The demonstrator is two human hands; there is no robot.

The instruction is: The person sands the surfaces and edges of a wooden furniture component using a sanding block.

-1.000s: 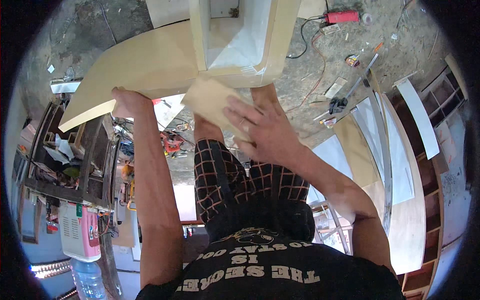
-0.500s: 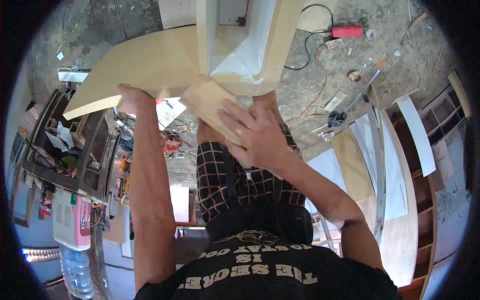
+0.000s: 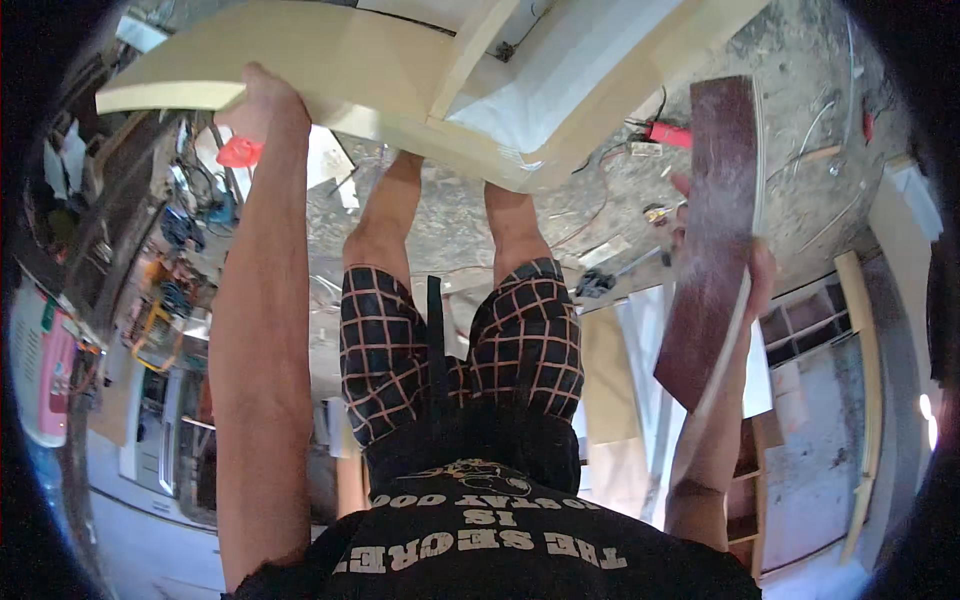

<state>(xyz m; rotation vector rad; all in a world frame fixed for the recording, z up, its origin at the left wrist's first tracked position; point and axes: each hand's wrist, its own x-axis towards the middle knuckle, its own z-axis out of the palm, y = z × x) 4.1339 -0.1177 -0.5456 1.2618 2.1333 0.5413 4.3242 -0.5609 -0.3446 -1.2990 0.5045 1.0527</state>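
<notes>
Up at the right, a dark brown laminate board (image 3: 712,240) with a pale edge stands raised on end, gripped by the right hand (image 3: 752,268), whose fingers wrap round its edges from behind. Across from it, the left hand (image 3: 262,100) presses against the underside edge of a pale wooden panel structure (image 3: 330,60), fingers curled onto the wood. Just below that hand lies a red object (image 3: 238,152) on the floor. Between the arms are bare legs in checked shorts (image 3: 460,350). Beyond the board, a red tool (image 3: 668,134) lies on the dusty concrete floor (image 3: 800,110).
</notes>
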